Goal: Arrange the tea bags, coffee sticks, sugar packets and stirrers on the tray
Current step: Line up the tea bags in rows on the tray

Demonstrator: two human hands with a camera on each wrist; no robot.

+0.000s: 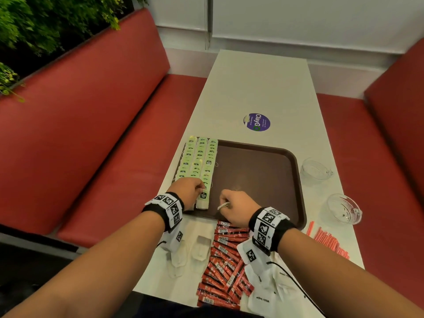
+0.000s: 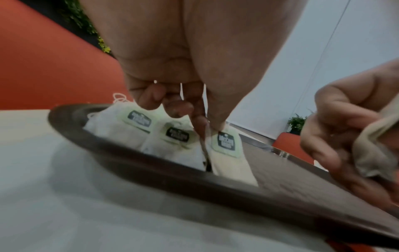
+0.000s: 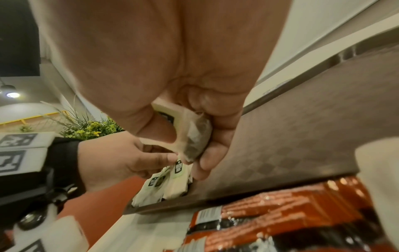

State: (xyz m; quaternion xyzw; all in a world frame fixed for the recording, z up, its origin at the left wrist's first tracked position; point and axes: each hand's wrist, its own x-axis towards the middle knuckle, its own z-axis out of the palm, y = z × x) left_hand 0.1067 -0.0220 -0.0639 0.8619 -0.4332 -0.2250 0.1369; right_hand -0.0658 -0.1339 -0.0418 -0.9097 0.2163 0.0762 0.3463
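Observation:
A brown tray (image 1: pixel 259 171) lies on the white table. Three rows of green-tagged tea bags (image 1: pixel 198 161) fill its left side. My left hand (image 1: pixel 200 187) pinches the top of the nearest tea bag (image 1: pixel 203 199) in the right-hand row; the left wrist view shows thumb and fingertips (image 2: pixel 200 122) at its tag (image 2: pixel 225 142). Just to the right, my right hand (image 1: pixel 226 204) hovers over the tray's near edge, fingers curled round another tea bag (image 3: pixel 194 136). Red coffee sticks (image 1: pixel 226 260), white sugar packets (image 1: pixel 263 285) and red stirrers (image 1: pixel 328 242) lie on the table in front of the tray.
Two clear glass cups (image 1: pixel 314 169) (image 1: pixel 344 208) stand right of the tray. A purple round sticker (image 1: pixel 256 122) is on the table beyond it. Red bench seats (image 1: pixel 103 145) flank the table. More sugar packets (image 1: pixel 201 247) lie near my left wrist.

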